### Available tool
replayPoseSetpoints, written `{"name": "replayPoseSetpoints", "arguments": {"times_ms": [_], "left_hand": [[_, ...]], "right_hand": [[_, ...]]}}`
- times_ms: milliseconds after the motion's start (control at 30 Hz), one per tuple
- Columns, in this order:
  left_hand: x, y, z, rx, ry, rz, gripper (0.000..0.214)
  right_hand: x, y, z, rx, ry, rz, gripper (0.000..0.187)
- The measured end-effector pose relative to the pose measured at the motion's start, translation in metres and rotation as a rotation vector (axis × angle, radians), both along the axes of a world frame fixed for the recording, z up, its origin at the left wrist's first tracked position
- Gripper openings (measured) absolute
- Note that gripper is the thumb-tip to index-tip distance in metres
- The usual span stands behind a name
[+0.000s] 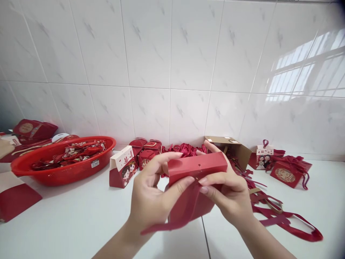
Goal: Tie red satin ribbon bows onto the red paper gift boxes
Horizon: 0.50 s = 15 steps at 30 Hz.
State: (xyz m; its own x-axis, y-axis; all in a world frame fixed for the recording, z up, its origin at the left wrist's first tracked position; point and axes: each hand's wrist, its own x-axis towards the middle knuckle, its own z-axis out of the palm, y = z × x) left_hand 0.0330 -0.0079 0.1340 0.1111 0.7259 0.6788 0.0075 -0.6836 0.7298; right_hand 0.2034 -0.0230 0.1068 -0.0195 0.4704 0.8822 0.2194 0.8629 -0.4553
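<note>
A red paper gift box (185, 205) is held up in front of me, tilted, its folded top flap (194, 163) showing a small hole. My left hand (159, 194) grips the box from the left, thumb pressed on its front below the flap. With thumb and index finger, my right hand (229, 190) pinches a dark red ribbon (188, 208) just under the flap; its other fingers are behind the box. The ribbon hangs down the front and trails to the left below my left hand. My fingertips hide where the ribbon meets the box.
A red plastic basin (107, 158) with wrapped sweets stands left. Nearby are a cartoon-printed gift box (123, 167) and another box (16, 198). Behind my hands lie bunched ribbons (185, 149) and an open cardboard box (244, 154). Finished-looking boxes (289, 172) and loose ribbons (291, 219) are right.
</note>
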Motion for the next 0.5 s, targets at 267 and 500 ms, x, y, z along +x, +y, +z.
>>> {"name": "replayPoseSetpoints", "arguments": {"times_ms": [267, 500], "left_hand": [[0.008, -0.007, -0.012, 0.367, -0.015, 0.065, 0.01], [0.007, -0.008, -0.018, 0.292, -0.016, -0.172, 0.014]], "right_hand": [[-0.009, -0.018, 0.002, 0.181, 0.004, -0.161, 0.018], [-0.012, -0.021, 0.001, 0.135, -0.003, -0.163, 0.023]]}}
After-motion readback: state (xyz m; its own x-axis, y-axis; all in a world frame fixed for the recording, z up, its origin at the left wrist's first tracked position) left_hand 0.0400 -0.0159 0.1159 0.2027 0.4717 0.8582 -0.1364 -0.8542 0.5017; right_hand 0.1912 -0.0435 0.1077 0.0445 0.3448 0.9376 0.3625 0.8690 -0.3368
